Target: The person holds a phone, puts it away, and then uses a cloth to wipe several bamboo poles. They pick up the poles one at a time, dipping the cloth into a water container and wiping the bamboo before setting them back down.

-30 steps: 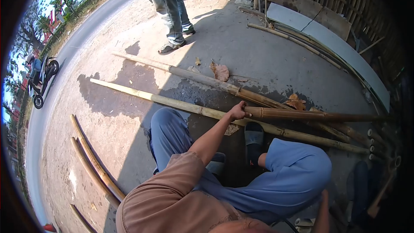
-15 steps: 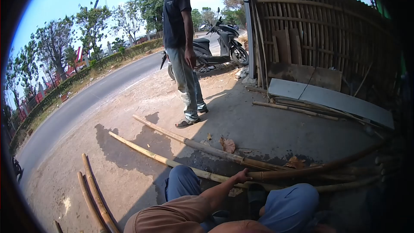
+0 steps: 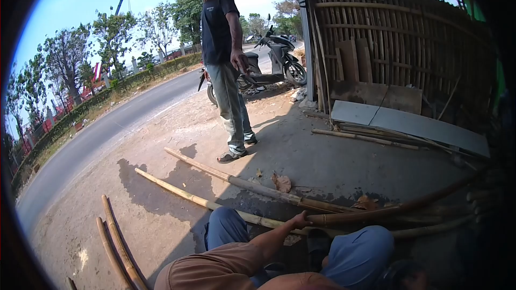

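Note:
Above my bent knees, my left hand (image 3: 298, 220) is closed round the near end of a brown bamboo pole (image 3: 360, 217). That pole runs off to the right into the shade. Two paler poles lie on the ground just beyond: a long bamboo pole (image 3: 183, 191) passes behind my knee, and another bamboo pole (image 3: 231, 177) stretches farther out. At the dark lower right, what looks like my right hand (image 3: 413, 280) shows dimly. Its fingers and anything in them cannot be made out.
A person (image 3: 219, 64) in a dark shirt stands ahead, near a parked motor scooter (image 3: 271, 62). Two more bamboo poles (image 3: 119, 241) lie at the left. A slatted bamboo fence (image 3: 403, 43) and a long pale board (image 3: 408, 123) line the right. A road (image 3: 118, 118) curves past.
The standing person's hand has risen forward. At the lower right, my dim right hand has come further into view. My left hand keeps its hold on the pole.

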`<control>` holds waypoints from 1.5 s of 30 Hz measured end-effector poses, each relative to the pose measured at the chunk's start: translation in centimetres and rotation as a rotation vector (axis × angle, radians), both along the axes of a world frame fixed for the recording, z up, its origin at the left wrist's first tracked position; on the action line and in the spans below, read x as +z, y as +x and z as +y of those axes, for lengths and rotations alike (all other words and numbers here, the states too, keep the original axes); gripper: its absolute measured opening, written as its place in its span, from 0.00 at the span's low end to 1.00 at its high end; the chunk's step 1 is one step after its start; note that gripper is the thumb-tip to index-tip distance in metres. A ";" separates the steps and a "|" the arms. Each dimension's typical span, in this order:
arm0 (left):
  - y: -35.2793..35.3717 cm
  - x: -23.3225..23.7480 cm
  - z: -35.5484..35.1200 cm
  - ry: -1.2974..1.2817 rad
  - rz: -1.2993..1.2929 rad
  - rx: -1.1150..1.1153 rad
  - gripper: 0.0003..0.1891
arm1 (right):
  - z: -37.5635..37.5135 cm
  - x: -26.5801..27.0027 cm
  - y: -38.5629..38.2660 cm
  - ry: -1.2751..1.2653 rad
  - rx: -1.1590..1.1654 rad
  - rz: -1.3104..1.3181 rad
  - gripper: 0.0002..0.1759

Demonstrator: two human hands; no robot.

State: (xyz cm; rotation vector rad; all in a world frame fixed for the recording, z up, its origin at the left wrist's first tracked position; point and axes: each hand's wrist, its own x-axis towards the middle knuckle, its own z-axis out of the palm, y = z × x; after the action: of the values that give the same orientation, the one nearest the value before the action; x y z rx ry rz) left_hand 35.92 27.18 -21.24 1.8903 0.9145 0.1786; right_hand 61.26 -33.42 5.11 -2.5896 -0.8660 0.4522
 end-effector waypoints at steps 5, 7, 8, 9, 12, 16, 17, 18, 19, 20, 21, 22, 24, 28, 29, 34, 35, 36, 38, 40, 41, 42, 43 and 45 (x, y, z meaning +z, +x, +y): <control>0.0 -0.6 0.1 0.036 0.009 -0.006 0.45 | 0.9 -0.5 -0.4 0.172 -0.126 -0.187 0.18; -0.1 0.2 -0.1 0.015 0.018 0.004 0.46 | 0.5 -0.7 0.5 0.304 -0.121 -0.292 0.16; -0.1 0.4 -0.2 -0.008 0.029 0.007 0.46 | 0.2 -0.6 0.8 0.369 -0.120 -0.344 0.15; 0.0 0.6 -0.2 -0.030 0.040 0.010 0.46 | 0.1 -0.5 1.3 0.374 -0.110 -0.362 0.16; 0.1 0.7 -0.2 -0.062 0.042 0.014 0.45 | 0.1 0.1 2.3 0.390 -0.105 -0.420 0.16; 0.0 0.2 -0.3 -0.003 -0.027 0.023 0.44 | 1.1 0.5 2.8 0.452 -0.142 -0.524 0.15; -0.2 0.0 -0.1 -0.006 -0.041 0.022 0.46 | 1.3 0.5 3.1 0.472 -0.147 -0.553 0.14; -0.3 -0.4 0.1 -0.012 -0.050 0.019 0.47 | 0.2 -3.0 6.9 0.455 -0.163 -0.623 0.15; -0.1 -0.8 0.1 -0.024 -0.064 0.014 0.48 | -1.1 -6.9 11.0 0.437 -0.183 -0.692 0.18; 0.3 -1.0 0.4 -0.010 -0.093 0.016 0.48 | -0.7 -7.8 12.7 0.418 -0.205 -0.761 0.22; 0.3 -1.3 0.8 -0.002 -0.114 0.015 0.48 | -0.5 -8.9 14.2 0.485 -0.237 -0.728 0.25; -0.1 -1.9 0.6 -0.005 -0.122 0.009 0.47 | 0.8 -7.7 14.0 0.554 -0.269 -0.697 0.27; -0.2 -1.5 -0.4 -0.245 -0.249 0.133 0.39 | 7.9 1.2 6.7 0.847 -0.281 -0.574 0.13; 0.0 0.7 -2.1 -0.599 -0.427 0.305 0.31 | 20.1 -2.0 4.1 1.071 -0.400 -0.321 0.14; 0.1 1.7 -2.8 -0.643 -0.493 0.352 0.29 | 22.8 -4.1 4.0 0.952 -0.416 -0.211 0.15; 1.3 -1.1 -2.3 -0.530 -0.454 0.381 0.26 | 30.8 -15.3 7.6 1.004 -0.901 1.096 0.28; 1.5 -1.2 -2.6 -0.518 -0.455 0.393 0.25 | 32.1 -17.3 8.6 1.032 -0.883 1.136 0.24; 1.9 -0.5 -2.6 -0.499 -0.459 0.406 0.24 | 33.2 -22.3 11.1 1.000 -0.744 1.011 0.25; 1.9 -0.2 -2.7 -0.448 -0.462 0.432 0.21 | 36.8 -21.9 10.4 0.836 -0.573 0.360 0.27; 2.5 -0.5 -2.6 -0.386 -0.482 0.448 0.17 | 38.8 -22.3 13.0 0.635 -0.237 -0.216 0.31; 3.1 -0.4 -2.9 -0.324 -0.440 0.528 0.15 | 39.6 -22.2 13.8 0.532 -0.197 -0.392 0.30; 3.4 -2.0 -2.6 -0.252 -0.456 0.547 0.14 | 40.4 -22.4 14.3 0.425 -0.150 -0.566 0.28; 3.6 -4.0 -2.0 -0.178 -0.475 0.566 0.14 | 41.4 -23.1 14.6 0.403 -0.144 -0.672 0.27; 4.4 -4.9 -2.2 -0.051 -0.485 0.647 0.14 | 44.2 -24.3 13.0 0.431 -0.031 -0.692 0.23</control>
State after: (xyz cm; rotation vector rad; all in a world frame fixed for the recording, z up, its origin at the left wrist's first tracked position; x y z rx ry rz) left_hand 40.31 24.99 -26.13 1.3508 1.1346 0.9466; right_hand 74.27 10.79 -19.22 -2.3364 -0.9857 -0.6206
